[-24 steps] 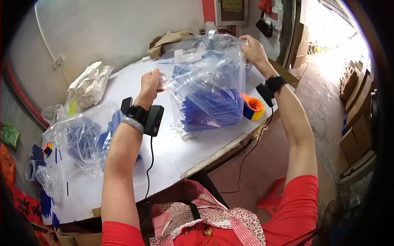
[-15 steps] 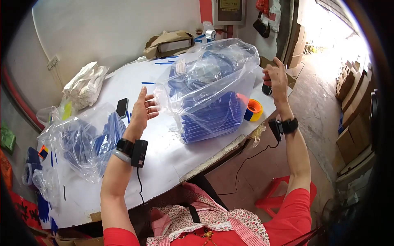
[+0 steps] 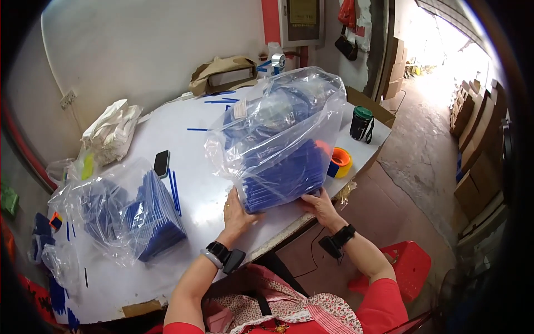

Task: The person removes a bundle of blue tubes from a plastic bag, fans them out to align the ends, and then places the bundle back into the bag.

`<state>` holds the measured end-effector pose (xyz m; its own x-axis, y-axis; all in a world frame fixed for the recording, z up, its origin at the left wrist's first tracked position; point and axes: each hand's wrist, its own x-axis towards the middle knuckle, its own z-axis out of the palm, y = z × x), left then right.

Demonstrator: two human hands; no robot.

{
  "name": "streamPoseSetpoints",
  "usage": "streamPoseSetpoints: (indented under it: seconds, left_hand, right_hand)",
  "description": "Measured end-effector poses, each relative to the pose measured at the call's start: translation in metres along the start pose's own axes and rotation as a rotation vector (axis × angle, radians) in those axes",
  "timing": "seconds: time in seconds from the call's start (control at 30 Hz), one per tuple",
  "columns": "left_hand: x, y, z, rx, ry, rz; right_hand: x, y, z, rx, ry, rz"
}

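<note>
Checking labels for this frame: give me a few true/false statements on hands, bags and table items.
1. Both hands press the near end of the big clear bag of blue sheets. True: left hand, right hand.
2. A phone lies on the white table. True.
3. The second bag is in the left hand. False: it lies apart, to the left.
4. The tape roll is green. False: orange and yellow.
5. The dark cup lies tipped over. False: it stands upright.

Packing workshop: bagged stock [image 3: 139,217], cartons [image 3: 473,183]
</note>
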<state>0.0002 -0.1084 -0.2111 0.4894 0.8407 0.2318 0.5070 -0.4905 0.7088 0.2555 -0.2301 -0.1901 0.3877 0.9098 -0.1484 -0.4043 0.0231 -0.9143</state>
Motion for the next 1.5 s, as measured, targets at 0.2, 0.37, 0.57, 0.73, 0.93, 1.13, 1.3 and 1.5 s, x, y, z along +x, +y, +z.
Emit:
streamPoseSetpoints:
  seconds: [0.2, 0.37, 0.57, 0.73, 0.93, 1.13, 1.3, 1.5]
  left_hand:
    - [0.039, 0.008, 0.024, 0.123, 0.035, 0.091]
    - [0.086, -0.013, 0.033, 0.169, 0.161, 0.231]
    - [0.132, -0.022, 0.024, 0.218, 0.001, 0.15]
    - [0.105, -0.002, 0.025, -0.124, 0.12, 0.119]
    - [0.097, 0.038, 0.057, -0.39, 0.407, -0.046]
    - [0.086, 0.045, 0.03, -0.348, 0.414, -0.143]
    - [-0.011, 0.065, -0.091, -0.265, 0.343, 0.15]
    - [-0.087, 0.058, -0.267, 0.53, 0.815, 0.25]
  right_hand:
    - [0.045, 0.003, -0.004, 0.072, 0.047, 0.018]
    - [0.087, -0.009, 0.009, 0.07, 0.057, 0.043]
    - [0.114, -0.013, 0.017, 0.051, 0.1, 0.055]
    - [0.095, -0.024, 0.004, -0.266, 0.208, -0.053]
    - [0.1, -0.043, -0.01, -0.461, 0.318, -0.422]
    - [0.087, -0.051, 0.011, -0.415, 0.134, -0.549]
    - [0.001, -0.01, -0.023, -0.563, 0.056, -0.553]
    - [-0.09, -0.014, 0.008, -0.759, -0.051, -0.555]
